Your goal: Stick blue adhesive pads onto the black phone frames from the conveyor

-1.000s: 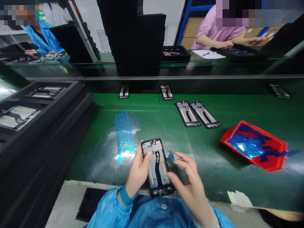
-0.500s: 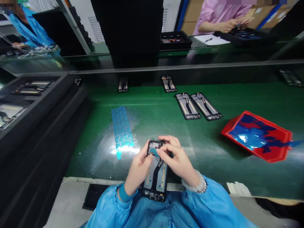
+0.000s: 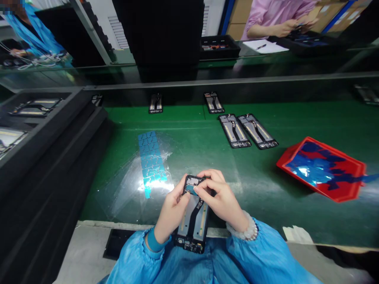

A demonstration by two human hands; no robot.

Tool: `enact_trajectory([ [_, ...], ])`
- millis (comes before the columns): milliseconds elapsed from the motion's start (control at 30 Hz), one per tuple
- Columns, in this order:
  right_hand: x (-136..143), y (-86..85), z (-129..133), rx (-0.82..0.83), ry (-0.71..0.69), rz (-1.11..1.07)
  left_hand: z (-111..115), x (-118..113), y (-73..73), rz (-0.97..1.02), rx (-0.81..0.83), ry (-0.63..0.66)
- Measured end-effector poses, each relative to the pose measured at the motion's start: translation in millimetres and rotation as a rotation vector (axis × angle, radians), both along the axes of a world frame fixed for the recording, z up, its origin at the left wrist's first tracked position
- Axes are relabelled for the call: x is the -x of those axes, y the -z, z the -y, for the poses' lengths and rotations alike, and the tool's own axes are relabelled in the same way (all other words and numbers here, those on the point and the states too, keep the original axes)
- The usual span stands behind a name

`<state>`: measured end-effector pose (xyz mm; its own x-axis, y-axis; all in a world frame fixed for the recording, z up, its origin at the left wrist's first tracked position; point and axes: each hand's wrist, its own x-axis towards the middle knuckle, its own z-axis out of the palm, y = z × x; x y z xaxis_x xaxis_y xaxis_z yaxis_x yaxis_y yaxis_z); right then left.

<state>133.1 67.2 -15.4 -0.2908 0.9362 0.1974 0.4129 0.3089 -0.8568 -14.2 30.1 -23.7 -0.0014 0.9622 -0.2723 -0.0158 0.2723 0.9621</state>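
An opened phone body (image 3: 192, 221), with a grey back plate and a black ribbon cable, is held tilted over the bench's front edge. My left hand (image 3: 173, 209) grips its upper left side, the thumb lying on its inner face. At the upper end of the phone, my right hand (image 3: 220, 197) has its thumb and forefinger pinched together at the edge of a small blue sticker (image 3: 191, 189). The fingertips partly cover that sticker. Left of my hands lies a sheet of blue stickers (image 3: 149, 157) on clear film.
Two phone bodies (image 3: 235, 131) lie side by side beyond my right hand, and others (image 3: 155, 103) lie along the far strip. At right stands a red bin (image 3: 284, 163) with blue film scraps. Black foam trays (image 3: 89, 114) are stacked at left. Two people sit across the bench.
The phone bodies on the far strip have shifted slightly right relative to the near pair. The lower end of the held phone has swung a little left. Both hands stay nearly in place.
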Motion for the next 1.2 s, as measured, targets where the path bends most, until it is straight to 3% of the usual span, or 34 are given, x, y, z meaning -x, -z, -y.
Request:
enact_trajectory([
  [467,0,-0.1,1,-0.008,0.011,0.017,2,1,2.2,-0.036,-0.008,0.034],
  [867,-2,-3.7,5,-0.044,-0.012,0.034,1,-10,-11.3,-0.094,-0.081,-0.031],
  [1200,3,-9.8,17,-0.171,0.056,0.156,6,-13,-8.6,-0.124,-0.15,-0.068],
])
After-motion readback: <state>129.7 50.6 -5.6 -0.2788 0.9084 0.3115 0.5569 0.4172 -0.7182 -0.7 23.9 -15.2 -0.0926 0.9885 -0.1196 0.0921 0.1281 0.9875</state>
